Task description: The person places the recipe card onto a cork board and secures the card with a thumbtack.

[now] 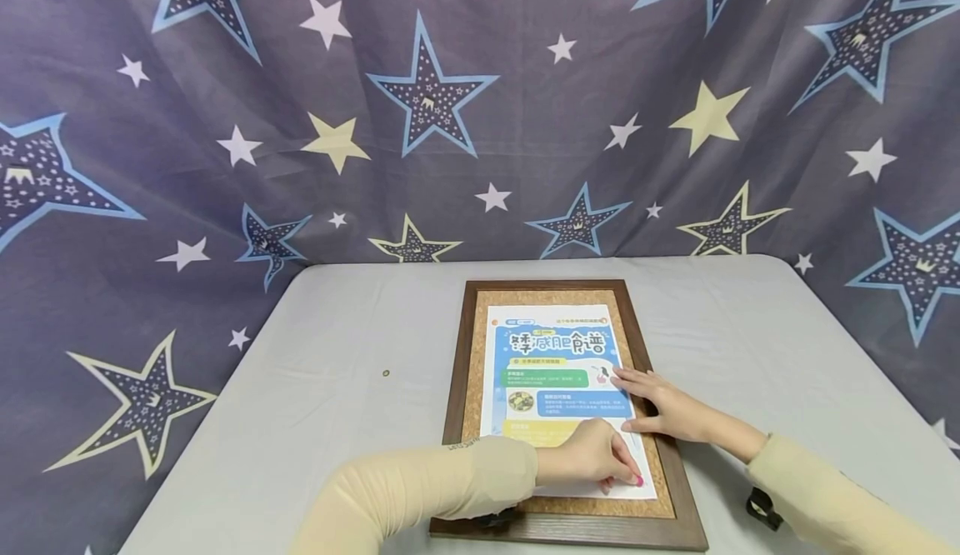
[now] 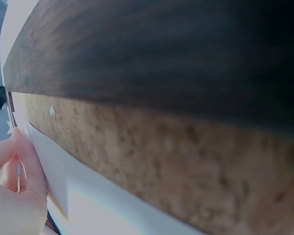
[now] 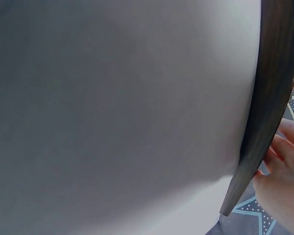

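A printed poster (image 1: 558, 347) lies on a wood-framed corkboard (image 1: 480, 355). In the head view my left hand (image 1: 588, 455) reaches across the poster's lower part and pinches a small pink pushpin (image 1: 639, 481) at its bottom right corner. How deep the pin sits is hidden by the fingertips. Fingers spread, my right hand (image 1: 671, 409) rests over the poster's right edge and the frame's right side. The left wrist view has the left hand (image 2: 22, 181) beside the paper's edge, its pin not discernible. The right wrist view has the right hand (image 3: 281, 181) at the dark frame (image 3: 267, 93).
Small orange round spots (image 1: 494, 322) mark the poster's top corners; whether they are pins is too small to tell. A tiny brassy round thing (image 1: 386, 373) lies on the grey-covered table (image 1: 337, 330), left of the board. Behind hangs a star-patterned curtain (image 1: 525, 138).
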### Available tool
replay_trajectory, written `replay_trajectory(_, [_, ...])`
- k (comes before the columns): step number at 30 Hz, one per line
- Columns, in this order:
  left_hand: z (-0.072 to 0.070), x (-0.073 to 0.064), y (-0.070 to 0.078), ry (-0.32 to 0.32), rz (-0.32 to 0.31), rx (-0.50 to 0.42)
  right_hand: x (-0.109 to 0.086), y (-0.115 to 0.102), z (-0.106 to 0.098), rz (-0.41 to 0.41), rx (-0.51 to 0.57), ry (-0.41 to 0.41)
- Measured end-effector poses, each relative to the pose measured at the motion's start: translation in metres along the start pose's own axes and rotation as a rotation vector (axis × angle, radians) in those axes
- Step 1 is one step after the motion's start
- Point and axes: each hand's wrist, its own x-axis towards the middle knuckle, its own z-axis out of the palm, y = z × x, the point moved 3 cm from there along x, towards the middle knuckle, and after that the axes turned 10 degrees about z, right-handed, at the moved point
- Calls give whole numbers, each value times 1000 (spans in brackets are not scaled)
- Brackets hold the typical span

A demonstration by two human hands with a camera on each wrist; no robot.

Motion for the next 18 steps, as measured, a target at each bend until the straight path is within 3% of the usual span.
replay_trajectory(18, [3,3,-2,1,18,84,0,0,0,-11,-11,14])
